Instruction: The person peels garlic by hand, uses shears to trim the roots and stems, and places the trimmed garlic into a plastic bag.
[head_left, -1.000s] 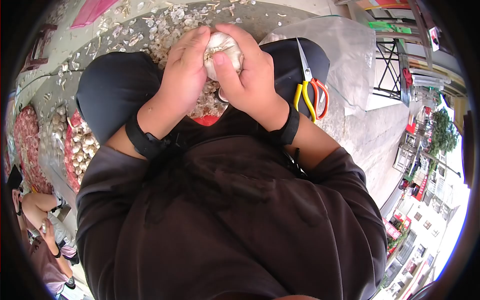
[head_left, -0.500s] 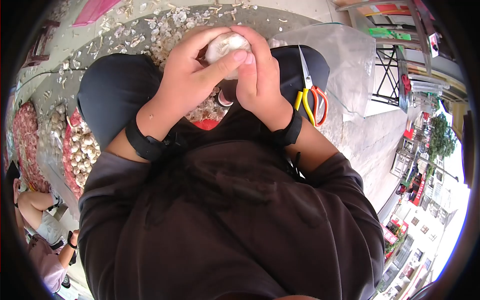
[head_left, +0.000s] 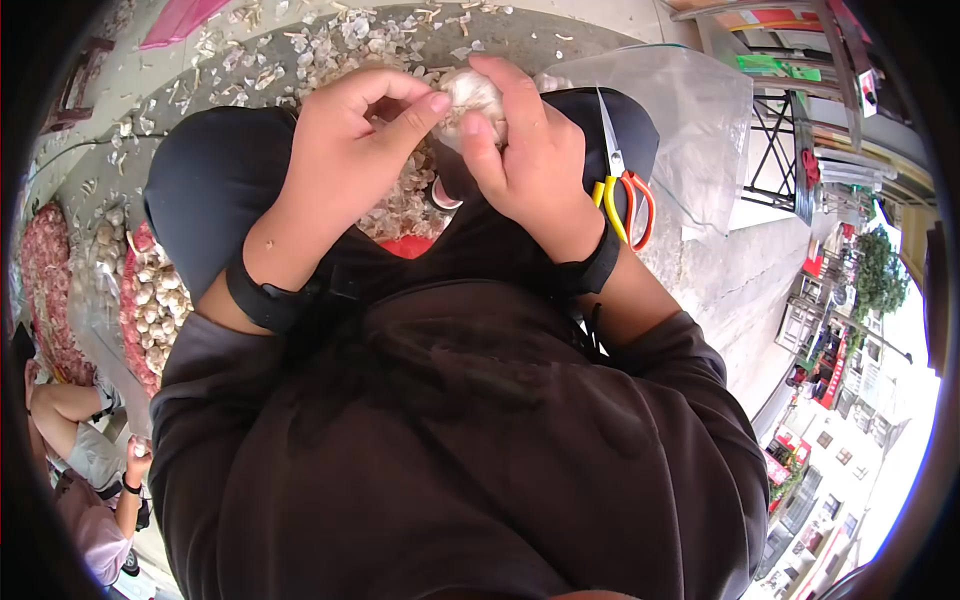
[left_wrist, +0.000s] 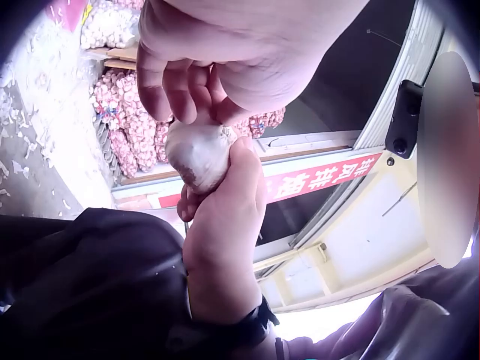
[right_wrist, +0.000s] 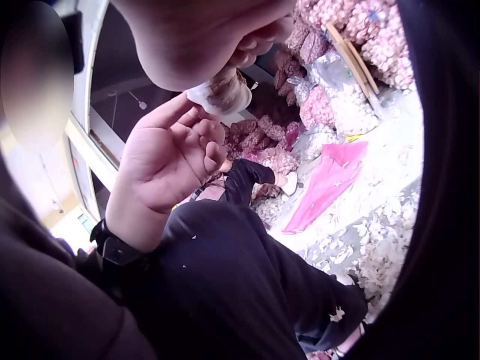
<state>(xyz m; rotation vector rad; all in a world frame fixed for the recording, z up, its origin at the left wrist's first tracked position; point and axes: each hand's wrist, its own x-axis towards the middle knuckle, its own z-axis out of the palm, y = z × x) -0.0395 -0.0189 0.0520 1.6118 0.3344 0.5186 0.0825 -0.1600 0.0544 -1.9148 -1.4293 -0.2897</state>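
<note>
A white garlic bulb (head_left: 472, 92) is held up over my knees, between both hands. My right hand (head_left: 492, 112) grips it with fingers and thumb wrapped round it. My left hand (head_left: 418, 98) has its fingers curled and its thumb tip pressed on the bulb's left side. In the left wrist view the garlic bulb (left_wrist: 196, 154) sits between the left fingers (left_wrist: 187, 94) above and the right hand (left_wrist: 225, 225) below. In the right wrist view the garlic bulb (right_wrist: 223, 91) shows its root end, with the left hand (right_wrist: 171, 161) just under it.
Yellow-and-orange scissors (head_left: 620, 190) lie on my right knee beside a clear plastic bag (head_left: 690, 110). Loose garlic skins (head_left: 330, 50) cover the ground ahead. Mesh bags of garlic (head_left: 150, 290) are stacked at the left, and another person (head_left: 90, 460) sits at the lower left.
The left hand has let go of its wide grasp and drawn back to the left; only its thumb and curled fingers now meet the bulb. The right hand still holds the bulb.
</note>
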